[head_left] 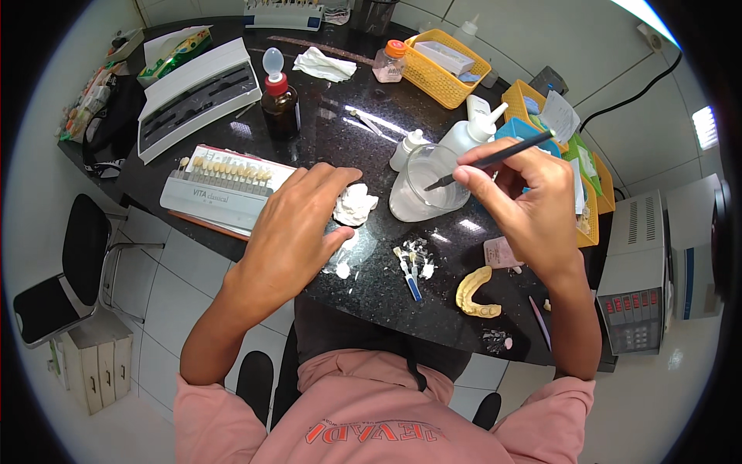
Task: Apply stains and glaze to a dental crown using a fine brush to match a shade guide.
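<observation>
My left hand (297,224) rests on the black counter (332,139), its fingers on a crumpled white tissue (354,204). My right hand (525,197) holds a thin black brush (495,159) like a pen, with the tip dipped toward a clear glass cup (423,184). A yellow dental cast (475,294) lies on the counter below my right hand. A small blue-handled tool (410,274) lies among white crumbs between my hands.
A tooth shade guide (224,182) lies left of my left hand. A brown dropper bottle (279,100), white squeeze bottles (471,131), yellow baskets (444,69) and an instrument tray (197,97) stand farther back. A grey machine (645,271) is at the right; a black chair (69,271) at the left.
</observation>
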Demonstrator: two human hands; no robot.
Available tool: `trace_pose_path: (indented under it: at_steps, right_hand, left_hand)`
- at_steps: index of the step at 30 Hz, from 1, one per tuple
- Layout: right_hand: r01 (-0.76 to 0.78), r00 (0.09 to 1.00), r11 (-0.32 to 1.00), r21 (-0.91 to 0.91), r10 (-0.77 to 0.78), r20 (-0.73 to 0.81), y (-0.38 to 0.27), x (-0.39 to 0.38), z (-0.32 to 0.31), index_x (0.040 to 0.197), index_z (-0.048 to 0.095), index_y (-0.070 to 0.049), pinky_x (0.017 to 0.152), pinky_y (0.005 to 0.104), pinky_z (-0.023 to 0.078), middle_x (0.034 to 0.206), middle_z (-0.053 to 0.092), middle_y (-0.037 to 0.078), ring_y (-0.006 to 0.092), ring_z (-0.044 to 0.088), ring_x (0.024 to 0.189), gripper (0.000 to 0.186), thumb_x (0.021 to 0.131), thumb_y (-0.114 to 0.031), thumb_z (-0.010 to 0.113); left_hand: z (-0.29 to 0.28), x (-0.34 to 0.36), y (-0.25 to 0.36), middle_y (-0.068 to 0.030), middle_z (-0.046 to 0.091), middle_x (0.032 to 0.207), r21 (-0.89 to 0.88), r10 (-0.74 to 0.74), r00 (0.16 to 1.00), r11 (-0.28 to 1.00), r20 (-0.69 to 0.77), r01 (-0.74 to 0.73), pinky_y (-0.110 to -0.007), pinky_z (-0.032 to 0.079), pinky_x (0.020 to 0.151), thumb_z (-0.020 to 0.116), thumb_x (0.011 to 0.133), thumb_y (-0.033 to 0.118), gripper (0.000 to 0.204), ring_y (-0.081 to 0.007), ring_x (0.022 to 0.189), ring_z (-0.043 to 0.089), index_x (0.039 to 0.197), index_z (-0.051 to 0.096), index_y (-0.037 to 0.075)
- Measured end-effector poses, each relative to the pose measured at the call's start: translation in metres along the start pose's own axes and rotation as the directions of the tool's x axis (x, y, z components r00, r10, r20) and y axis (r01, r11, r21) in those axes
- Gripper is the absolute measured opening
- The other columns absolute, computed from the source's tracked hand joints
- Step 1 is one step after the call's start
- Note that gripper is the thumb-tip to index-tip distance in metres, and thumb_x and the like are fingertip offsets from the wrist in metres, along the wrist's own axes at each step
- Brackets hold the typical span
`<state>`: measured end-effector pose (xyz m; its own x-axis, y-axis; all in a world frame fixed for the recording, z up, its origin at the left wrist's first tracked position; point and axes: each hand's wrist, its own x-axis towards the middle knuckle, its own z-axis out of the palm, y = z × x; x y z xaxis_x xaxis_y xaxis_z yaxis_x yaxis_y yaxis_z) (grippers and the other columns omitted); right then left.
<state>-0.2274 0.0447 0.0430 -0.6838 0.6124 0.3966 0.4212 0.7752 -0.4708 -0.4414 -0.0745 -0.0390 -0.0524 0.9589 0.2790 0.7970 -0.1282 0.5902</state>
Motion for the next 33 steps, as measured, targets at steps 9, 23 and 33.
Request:
trace_pose_path:
  at_steps: [9,23,33]
  right_hand:
    - [0.046,0.972,0.995,0.094,-0.022,-0.236,-0.013,-0.008,-0.004,0.088,0.071,0.000,0.054,0.0216,0.043,0.077,0.067,0.005,0.0073,0.057,0.060,0.010,0.081,-0.001,0.078]
    - [0.333,0.932,0.934,0.131,-0.347,0.104,-0.019,-0.043,0.054,0.087,0.064,-0.001,0.057,0.0322,0.052,0.076,0.064,0.010,0.0251,0.066,0.064,0.018,0.074,0.000,0.077]
    - [0.297,0.930,0.948,0.116,-0.314,0.190,-0.012,-0.053,0.043,0.090,0.065,-0.003,0.055,0.0314,0.052,0.077,0.064,0.009,0.0226,0.066,0.066,0.021,0.074,0.000,0.077]
  left_hand:
    - [0.008,0.000,-0.009,-0.0155,0.063,0.107,-0.076,0.051,0.997,0.996,-0.066,-0.056,-0.041,0.050,0.085,0.073,0.076,0.000,0.047,-0.0309,0.096,0.061,0.121,0.059,0.002]
    - [0.015,-0.005,-0.015,-0.0115,0.062,0.104,-0.168,0.036,0.995,0.984,-0.094,-0.052,-0.035,0.054,0.072,0.080,0.074,0.006,0.044,-0.0257,0.082,0.064,0.114,0.064,0.002]
    - [0.012,-0.005,-0.017,-0.0121,0.062,0.102,-0.182,0.063,0.997,0.981,-0.050,-0.071,-0.035,0.053,0.072,0.079,0.076,0.005,0.042,-0.0257,0.081,0.064,0.114,0.063,0.000]
